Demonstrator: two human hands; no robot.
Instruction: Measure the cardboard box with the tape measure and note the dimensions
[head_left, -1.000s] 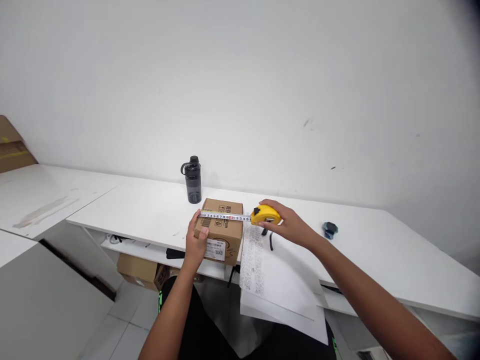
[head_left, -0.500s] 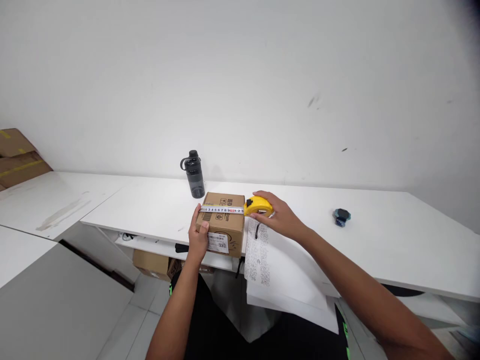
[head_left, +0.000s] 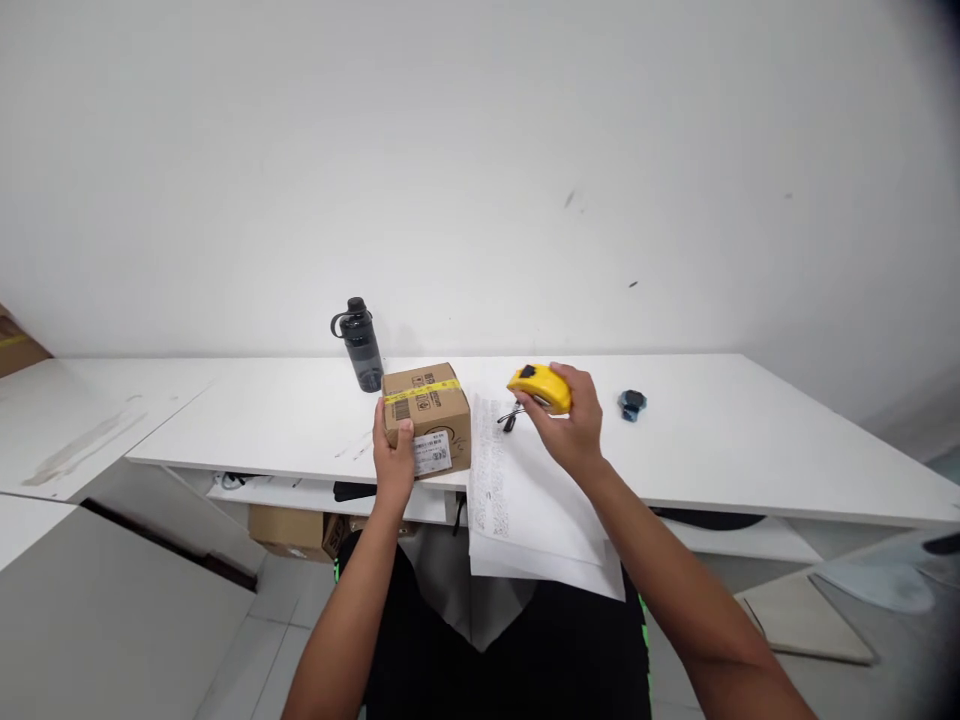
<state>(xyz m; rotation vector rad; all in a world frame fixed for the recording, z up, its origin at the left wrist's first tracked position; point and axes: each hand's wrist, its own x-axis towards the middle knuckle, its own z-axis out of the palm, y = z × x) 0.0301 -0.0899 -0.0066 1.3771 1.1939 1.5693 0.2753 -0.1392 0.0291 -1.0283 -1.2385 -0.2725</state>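
A small cardboard box (head_left: 457, 440) with yellow tape across its top and a white label on its front sits at the desk's front edge. My left hand (head_left: 394, 455) grips its left front corner, thumb on the front face. To the right of the box, my right hand (head_left: 574, 415) holds a yellow tape measure (head_left: 546, 385) above the desk, its black wrist cord dangling. No blade shows out of the case. Beneath lie sheets of paper (head_left: 525, 500), the top one covered in writing at its left, hanging over the edge toward my lap.
A dark water bottle (head_left: 364, 350) stands behind the box to the left. Farther right on the white desk (head_left: 697, 440) lies a small dark-and-blue object (head_left: 632, 403). Under the desktop are a shelf and another cardboard box (head_left: 289, 530). A wall rises behind the desk.
The tape blade that lay across the box top is now back in its case. My right hand has moved the tape measure away to the right. My left hand still grips the box.
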